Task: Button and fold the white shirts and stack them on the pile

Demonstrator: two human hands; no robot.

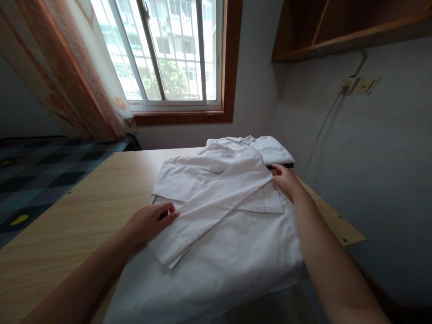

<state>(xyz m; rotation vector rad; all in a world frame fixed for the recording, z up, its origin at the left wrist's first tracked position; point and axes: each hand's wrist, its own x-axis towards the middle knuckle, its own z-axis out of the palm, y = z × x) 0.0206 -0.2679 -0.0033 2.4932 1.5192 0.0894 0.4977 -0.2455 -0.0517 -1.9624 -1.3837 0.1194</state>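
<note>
Diagonally, both hands pinch the white shirt [216, 225]'s folded sleeve [216, 202], cuff end pointing near-left.

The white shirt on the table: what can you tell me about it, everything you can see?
The white shirt is plain, thin woven cloth, lying flat on the wooden table, its lower part hanging over the near edge. Both sleeves are folded across the body, one crossing diagonally on top; the collar points toward the window. The left hand pinches the diagonal sleeve's edge, the right hand touches the shirt's far right side. Another folded white garment lies just behind it.
</note>
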